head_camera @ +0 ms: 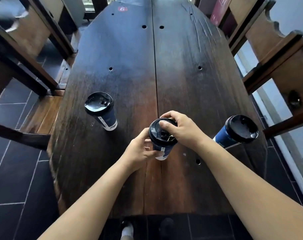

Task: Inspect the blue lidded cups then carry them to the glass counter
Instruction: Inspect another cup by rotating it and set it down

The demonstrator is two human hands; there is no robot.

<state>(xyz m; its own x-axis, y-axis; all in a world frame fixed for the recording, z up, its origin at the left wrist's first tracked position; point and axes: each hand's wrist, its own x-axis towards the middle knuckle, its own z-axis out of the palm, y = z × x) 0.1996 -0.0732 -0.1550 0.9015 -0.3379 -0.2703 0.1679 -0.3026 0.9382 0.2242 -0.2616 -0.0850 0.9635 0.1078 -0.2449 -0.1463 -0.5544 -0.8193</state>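
Three blue paper cups with black lids stand on a long dark wooden table (190, 84). The middle cup (162, 135) is between both my hands. My left hand (140, 151) wraps the cup's side from the left. My right hand (180, 129) grips the black lid from above and the right, thumb pressed on top. A second cup (102, 111) stands free at the left. The third cup (237, 130) stands near the table's right edge, just beyond my right wrist. The glass counter is out of view.
Wooden chairs line both sides: one at the left (17, 70), one at the right (285, 66). A red number sticker (122, 9) marks the table's far end. Dark floor tiles (12, 179) lie to the left. My shoes (128, 229) show below the near edge.
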